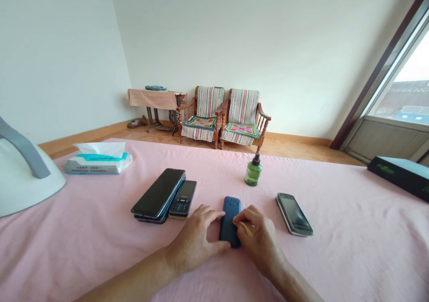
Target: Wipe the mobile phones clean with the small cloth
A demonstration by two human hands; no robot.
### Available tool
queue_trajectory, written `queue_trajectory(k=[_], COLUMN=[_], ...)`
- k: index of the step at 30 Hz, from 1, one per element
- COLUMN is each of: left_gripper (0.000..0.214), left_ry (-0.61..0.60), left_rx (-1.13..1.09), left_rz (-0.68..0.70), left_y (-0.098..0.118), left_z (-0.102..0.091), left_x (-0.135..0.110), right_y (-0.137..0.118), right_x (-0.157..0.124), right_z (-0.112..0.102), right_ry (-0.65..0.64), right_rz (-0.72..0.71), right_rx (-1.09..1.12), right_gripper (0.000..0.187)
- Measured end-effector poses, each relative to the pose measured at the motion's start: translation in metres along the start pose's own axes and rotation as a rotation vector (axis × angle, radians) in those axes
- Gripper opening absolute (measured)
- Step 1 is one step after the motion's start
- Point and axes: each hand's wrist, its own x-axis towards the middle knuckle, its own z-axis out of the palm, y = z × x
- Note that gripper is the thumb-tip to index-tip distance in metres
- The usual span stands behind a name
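Note:
A blue phone [230, 224] lies on the pink cloth in front of me, its back with a round camera ring facing up. My left hand [196, 235] holds it in place, fingertips on its upper left edge and thumb at the lower edge. On the phone's right side, my right hand [261, 239] is closed in a pinch, fingertips touching the phone's back. A small pale yellow thing [248, 227] shows between those fingers; mostly covered, its kind is unclear. Left of my hands are a keypad phone [183, 199] and a stack of larger dark smartphones [160, 193].
Two stacked phones [295, 215] lie to the right. Beyond stands a green pump bottle [253, 172]. A tissue pack [97, 160] and a white-grey appliance [25, 177] are at left, a black box [398, 174] at far right. Two armchairs [209, 101] stand beyond the table.

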Motion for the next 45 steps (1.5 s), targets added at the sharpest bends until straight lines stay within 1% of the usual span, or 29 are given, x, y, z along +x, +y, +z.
queue_trajectory(k=[4, 6, 8, 10, 12, 13, 16, 19, 23, 27, 29, 30, 31, 35, 36, 40, 41, 45], left_gripper=[0.040, 0.039, 0.053, 0.077, 0.099, 0.107, 0.118, 0.123, 0.122, 0.124, 0.124, 0.124, 0.123, 0.120, 0.119, 0.121, 0.121, 0.119], left_ry=[-0.014, -0.016, -0.004, -0.007, -0.054, -0.090, -0.177, -0.206, -0.222, -0.240, -0.244, -0.249, -0.256, -0.254, -0.246, -0.238, -0.239, -0.238], left_rx=[0.025, 0.017, -0.004, -0.001, 0.035, 0.057, 0.111, 0.139, 0.166, 0.178, 0.185, 0.189, 0.193, 0.202, 0.203, 0.214, 0.216, 0.212], left_rz=[0.003, 0.029, 0.069, 0.102, 0.109, 0.105, 0.086, 0.076, 0.058, 0.066, 0.067, 0.064, 0.058, 0.037, 0.037, 0.030, 0.028, 0.041], left_y=[0.003, 0.002, -0.002, -0.009, -0.015, -0.018, -0.021, -0.018, -0.015, -0.015, -0.014, -0.013, -0.012, -0.011, -0.012, -0.014, -0.014, -0.015], left_z=[-0.001, -0.002, -0.003, -0.002, -0.001, 0.000, 0.002, 0.001, -0.002, -0.003, -0.004, -0.005, -0.005, -0.006, -0.005, -0.003, -0.003, -0.003], left_x=[-0.003, -0.003, -0.002, -0.001, 0.001, 0.001, 0.004, 0.006, 0.009, 0.012, 0.013, 0.013, 0.014, 0.014, 0.014, 0.012, 0.012, 0.013], right_y=[-0.006, -0.008, -0.006, -0.002, 0.005, 0.010, 0.020, 0.023, 0.015, 0.008, 0.007, 0.007, 0.007, 0.005, 0.004, 0.001, 0.000, -0.002], right_x=[-0.003, -0.005, -0.005, -0.004, -0.002, -0.001, 0.003, 0.004, 0.003, 0.000, -0.001, -0.001, -0.001, 0.000, 0.000, -0.001, -0.002, -0.001], right_z=[0.001, 0.002, 0.002, 0.003, 0.005, 0.006, 0.009, 0.010, 0.001, -0.012, -0.016, -0.016, -0.016, -0.013, -0.013, -0.015, -0.015, -0.012], right_ry=[-0.016, -0.014, 0.001, 0.024, 0.040, 0.045, 0.048, 0.015, -0.092, -0.270, -0.362, -0.387, -0.390, -0.295, -0.302, -0.437, -0.447, -0.353], right_rz=[0.002, 0.003, -0.009, -0.036, -0.076, -0.094, -0.126, -0.121, -0.097, -0.103, -0.109, -0.109, -0.107, -0.109, -0.111, -0.095, -0.092, -0.126], right_rx=[0.014, 0.018, 0.019, 0.025, 0.036, 0.042, 0.067, 0.082, 0.072, 0.056, 0.063, 0.068, 0.069, 0.032, 0.027, 0.040, 0.037, -0.020], right_gripper=[0.022, 0.021, 0.021, 0.021, 0.022, 0.022, 0.020, 0.019, 0.022, 0.026, 0.026, 0.025, 0.026, 0.029, 0.028, 0.027, 0.028, 0.028])
